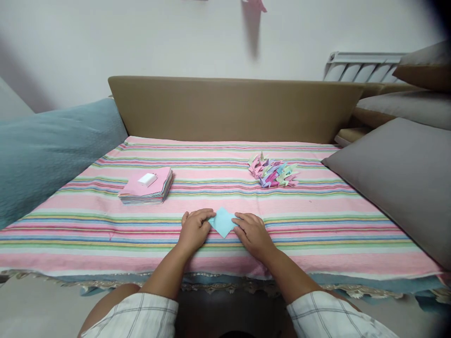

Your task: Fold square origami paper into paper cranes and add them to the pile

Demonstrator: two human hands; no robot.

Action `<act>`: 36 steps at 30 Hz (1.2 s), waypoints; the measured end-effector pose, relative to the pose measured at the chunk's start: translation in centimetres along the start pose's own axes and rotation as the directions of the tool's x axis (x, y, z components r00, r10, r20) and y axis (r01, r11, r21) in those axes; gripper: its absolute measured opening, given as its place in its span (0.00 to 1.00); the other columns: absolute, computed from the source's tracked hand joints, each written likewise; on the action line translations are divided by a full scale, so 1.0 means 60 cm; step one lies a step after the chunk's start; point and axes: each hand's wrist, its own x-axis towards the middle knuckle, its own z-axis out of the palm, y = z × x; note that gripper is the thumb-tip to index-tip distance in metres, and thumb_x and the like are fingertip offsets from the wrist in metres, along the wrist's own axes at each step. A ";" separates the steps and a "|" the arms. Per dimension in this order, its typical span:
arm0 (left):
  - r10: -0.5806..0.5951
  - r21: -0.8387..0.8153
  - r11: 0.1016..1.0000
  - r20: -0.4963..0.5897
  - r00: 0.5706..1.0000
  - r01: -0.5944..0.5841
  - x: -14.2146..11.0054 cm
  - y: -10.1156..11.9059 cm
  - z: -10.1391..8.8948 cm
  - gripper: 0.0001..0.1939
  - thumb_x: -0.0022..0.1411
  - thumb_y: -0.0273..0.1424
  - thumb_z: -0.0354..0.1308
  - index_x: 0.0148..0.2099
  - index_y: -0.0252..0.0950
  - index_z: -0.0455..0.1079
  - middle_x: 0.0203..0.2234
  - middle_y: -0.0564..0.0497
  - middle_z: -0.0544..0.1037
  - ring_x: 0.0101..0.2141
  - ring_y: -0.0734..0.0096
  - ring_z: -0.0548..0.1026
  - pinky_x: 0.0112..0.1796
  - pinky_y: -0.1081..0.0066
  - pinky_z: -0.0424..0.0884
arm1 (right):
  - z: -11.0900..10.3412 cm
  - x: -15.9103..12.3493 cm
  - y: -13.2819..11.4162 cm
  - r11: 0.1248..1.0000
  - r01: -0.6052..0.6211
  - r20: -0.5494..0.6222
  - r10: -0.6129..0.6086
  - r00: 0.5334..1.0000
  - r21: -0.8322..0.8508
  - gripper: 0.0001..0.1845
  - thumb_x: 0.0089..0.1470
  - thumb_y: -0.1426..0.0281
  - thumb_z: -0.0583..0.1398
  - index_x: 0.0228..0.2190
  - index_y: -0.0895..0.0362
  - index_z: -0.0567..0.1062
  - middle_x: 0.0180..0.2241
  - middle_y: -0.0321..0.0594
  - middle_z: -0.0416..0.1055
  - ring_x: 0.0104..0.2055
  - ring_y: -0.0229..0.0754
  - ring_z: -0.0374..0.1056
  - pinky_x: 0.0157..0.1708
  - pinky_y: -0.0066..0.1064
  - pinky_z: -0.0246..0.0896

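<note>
A light blue sheet of origami paper (224, 222), folded into a small diamond, lies between my hands on the striped cloth. Its left corner is pinched under the fingers and thumb of my left hand (196, 228). On the other side, my right hand (254, 233) grips the right corner with its fingertips and thumb. The top and bottom points of the diamond show uncovered. What lies beneath my fingers is hidden.
Farther back on the right sits a cluster of folded paper cranes (273, 172). A stack of coloured paper (146, 190) stands at the left, topped by a small white block (147, 179). Grey cushions (398, 173) border the right side, a blue cushion (59, 145) the left.
</note>
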 end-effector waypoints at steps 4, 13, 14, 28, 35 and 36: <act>-0.006 -0.059 0.998 0.047 0.999 0.009 -0.002 0.003 0.000 0.17 0.54 0.25 0.48 0.42 0.46 0.72 0.46 0.53 0.76 0.50 0.61 0.69 0.55 0.42 0.43 | 0.002 0.001 0.002 0.999 -0.006 -0.026 0.007 1.000 0.051 0.16 0.59 0.65 0.50 0.43 0.51 0.73 0.49 0.40 0.69 0.50 0.46 0.60 0.49 0.41 0.53; -0.085 0.001 0.996 -0.045 0.995 0.085 -0.009 0.020 0.007 0.12 0.50 0.30 0.57 0.40 0.43 0.68 0.42 0.54 0.77 0.44 0.64 0.72 0.56 0.51 0.46 | 0.008 0.003 0.002 0.995 0.007 -0.073 0.000 0.997 0.100 0.13 0.57 0.66 0.52 0.41 0.51 0.74 0.46 0.40 0.70 0.48 0.46 0.62 0.47 0.42 0.53; -0.083 0.006 0.997 -0.056 0.995 0.083 -0.009 0.022 0.007 0.10 0.50 0.31 0.57 0.37 0.42 0.68 0.43 0.54 0.76 0.45 0.64 0.71 0.56 0.51 0.47 | 0.008 0.003 0.002 0.995 0.007 -0.074 0.001 0.997 0.100 0.13 0.57 0.66 0.52 0.40 0.51 0.74 0.46 0.40 0.70 0.48 0.46 0.62 0.47 0.41 0.53; 0.079 0.156 0.984 0.082 0.993 -0.091 -0.003 0.031 0.018 0.10 0.53 0.34 0.56 0.39 0.46 0.74 0.57 0.51 0.64 0.55 0.57 0.61 0.55 0.48 0.49 | 0.008 0.007 -0.003 0.996 -0.020 -0.086 0.027 0.996 0.089 0.12 0.55 0.64 0.56 0.40 0.51 0.74 0.44 0.40 0.71 0.46 0.46 0.62 0.46 0.39 0.52; 0.083 0.041 0.995 0.132 0.988 -0.089 0.013 0.029 0.012 0.11 0.54 0.33 0.55 0.41 0.45 0.73 0.57 0.50 0.63 0.56 0.59 0.60 0.56 0.51 0.49 | 0.005 0.006 -0.005 0.998 -0.020 -0.075 0.025 0.997 0.067 0.11 0.54 0.65 0.57 0.40 0.51 0.74 0.45 0.39 0.71 0.46 0.46 0.62 0.46 0.39 0.52; 0.092 0.015 0.995 0.154 0.984 -0.096 0.015 0.027 0.010 0.12 0.56 0.36 0.54 0.43 0.45 0.72 0.57 0.50 0.62 0.57 0.59 0.59 0.56 0.51 0.49 | 0.005 0.006 -0.006 0.998 -0.020 -0.074 0.024 0.997 0.065 0.12 0.54 0.65 0.57 0.40 0.51 0.74 0.45 0.39 0.71 0.46 0.46 0.62 0.46 0.39 0.52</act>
